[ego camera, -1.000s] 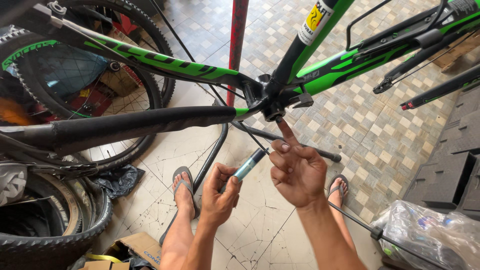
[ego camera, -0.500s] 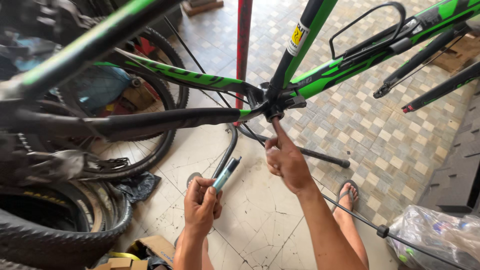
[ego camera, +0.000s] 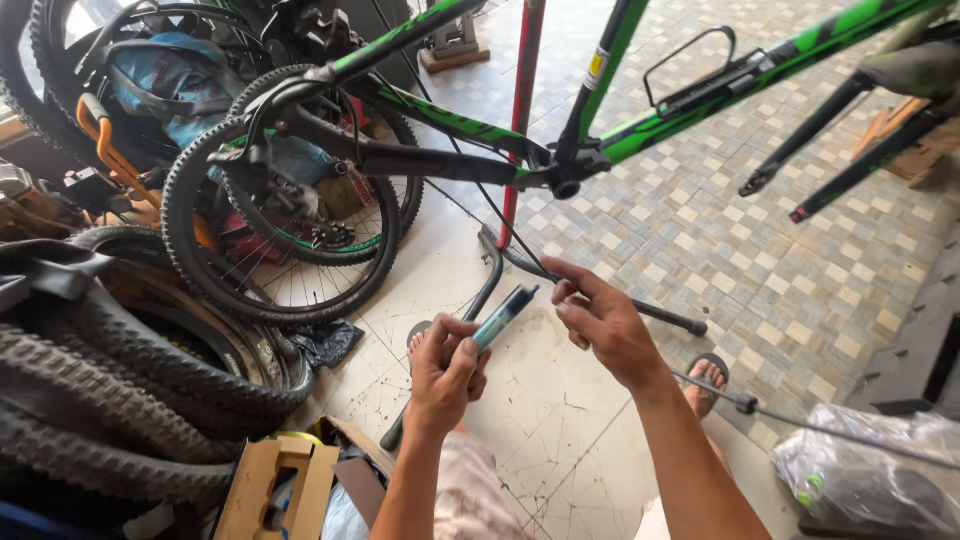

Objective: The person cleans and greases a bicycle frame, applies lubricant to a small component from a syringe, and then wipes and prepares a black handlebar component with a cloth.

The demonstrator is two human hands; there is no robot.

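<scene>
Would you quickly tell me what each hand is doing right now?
Left hand: closed around a small blue tube.
Right hand: open, fingers loosely curled, holding nothing visible.

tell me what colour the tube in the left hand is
Light blue with a dark tip, as far as the head view shows: the tube is gripped in the left hand.

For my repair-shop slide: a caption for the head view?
Left hand holds a small tube beside the right hand, under a green bicycle frame.
</scene>
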